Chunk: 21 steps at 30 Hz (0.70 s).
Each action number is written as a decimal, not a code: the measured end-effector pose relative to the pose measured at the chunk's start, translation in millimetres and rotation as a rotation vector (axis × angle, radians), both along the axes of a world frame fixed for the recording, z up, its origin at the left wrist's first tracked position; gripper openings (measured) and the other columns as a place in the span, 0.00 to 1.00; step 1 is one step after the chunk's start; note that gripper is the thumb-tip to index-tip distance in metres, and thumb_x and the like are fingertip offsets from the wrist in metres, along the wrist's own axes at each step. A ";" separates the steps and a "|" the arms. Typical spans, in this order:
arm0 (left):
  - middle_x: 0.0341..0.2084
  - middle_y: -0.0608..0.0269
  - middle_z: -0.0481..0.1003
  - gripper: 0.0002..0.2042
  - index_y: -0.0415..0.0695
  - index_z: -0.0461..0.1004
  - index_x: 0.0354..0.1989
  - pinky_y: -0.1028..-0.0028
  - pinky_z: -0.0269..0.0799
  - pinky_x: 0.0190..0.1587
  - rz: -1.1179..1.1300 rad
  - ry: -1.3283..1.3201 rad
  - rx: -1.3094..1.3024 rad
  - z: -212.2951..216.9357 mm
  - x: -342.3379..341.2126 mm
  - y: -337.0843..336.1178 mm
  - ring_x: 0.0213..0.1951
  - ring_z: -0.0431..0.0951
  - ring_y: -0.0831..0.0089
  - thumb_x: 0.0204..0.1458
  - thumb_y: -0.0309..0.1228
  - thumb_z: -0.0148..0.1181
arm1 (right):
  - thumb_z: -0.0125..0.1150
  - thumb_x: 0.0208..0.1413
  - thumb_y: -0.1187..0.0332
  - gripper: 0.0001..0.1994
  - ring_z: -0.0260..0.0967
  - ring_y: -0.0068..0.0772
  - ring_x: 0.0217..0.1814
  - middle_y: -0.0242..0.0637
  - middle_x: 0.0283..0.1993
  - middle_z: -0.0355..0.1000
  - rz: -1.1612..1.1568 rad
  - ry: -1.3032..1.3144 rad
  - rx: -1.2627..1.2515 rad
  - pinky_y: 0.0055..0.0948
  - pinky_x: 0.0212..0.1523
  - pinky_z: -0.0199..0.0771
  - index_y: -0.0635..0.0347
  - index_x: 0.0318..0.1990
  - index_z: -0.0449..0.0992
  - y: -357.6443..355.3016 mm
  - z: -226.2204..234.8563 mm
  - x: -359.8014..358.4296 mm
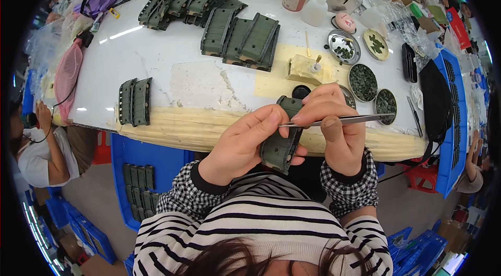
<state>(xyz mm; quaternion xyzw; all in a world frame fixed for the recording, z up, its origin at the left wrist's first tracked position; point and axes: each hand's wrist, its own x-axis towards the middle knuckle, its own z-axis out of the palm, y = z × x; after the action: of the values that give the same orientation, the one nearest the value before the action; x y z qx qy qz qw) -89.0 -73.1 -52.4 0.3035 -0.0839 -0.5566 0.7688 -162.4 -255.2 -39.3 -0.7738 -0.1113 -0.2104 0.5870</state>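
Note:
My left hand (235,148) is closed around a dark green, slightly curved plastic part (277,151) with ridged edges, held tilted over the table's front edge. In my right hand (342,137) is a pair of metal tweezers (368,118), pinched so that the tips point left, at the part beside my left thumb. Whether the tips hold a small piece is too small to tell. Just beyond my hands are a small black cup (301,91) and a taped yellowish block (300,68) with a white nozzle on top. Similar green parts (253,41) lie stacked farther back.
Two round tins of small dark green pieces, a larger one (362,82) and a smaller one (385,106), stand to the right. A pair of green parts (134,101) lies at the left. Below the table, a blue crate (120,171) holds more. Another person (44,156) sits at the left.

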 end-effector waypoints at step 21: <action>0.47 0.50 0.71 0.13 0.42 0.66 0.33 0.71 0.67 0.55 0.209 -0.217 0.018 -12.3 -1.8 -7.6 0.56 0.68 0.70 0.65 0.38 0.44 | 0.65 0.48 0.59 0.20 0.77 0.42 0.42 0.44 0.41 0.74 -0.132 -0.285 -0.638 0.28 0.37 0.78 0.67 0.43 0.78 22.4 7.7 -18.0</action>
<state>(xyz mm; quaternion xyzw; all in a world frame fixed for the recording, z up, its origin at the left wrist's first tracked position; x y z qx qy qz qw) -90.8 -80.7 -64.7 0.3758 -0.1292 -0.4381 0.8063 -180.4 -232.8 -31.5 -0.8865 -0.2017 -0.3085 0.2796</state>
